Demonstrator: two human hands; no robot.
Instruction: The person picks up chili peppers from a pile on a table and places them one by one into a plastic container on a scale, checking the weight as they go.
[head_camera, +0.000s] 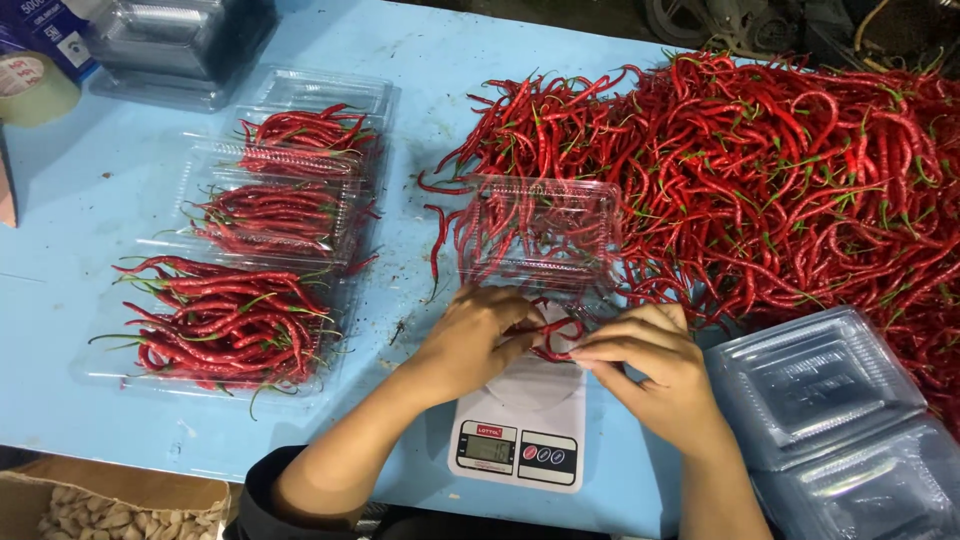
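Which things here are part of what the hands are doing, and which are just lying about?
In use: left hand, right hand, curled red chilli, open clear container, white kitchen scale, chilli heap.
Lying about: tape roll, cardboard box, filled chilli packs, empty container stack.

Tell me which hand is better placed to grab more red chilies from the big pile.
Probably the right hand: the big pile of red chili peppers lies on its side, while the left hand is farther away, beside the filled clear plastic trays.

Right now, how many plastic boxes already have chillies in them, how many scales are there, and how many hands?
Filled plastic boxes: 3
White kitchen scale: 1
Hands: 2, left hand, right hand
Total: 6
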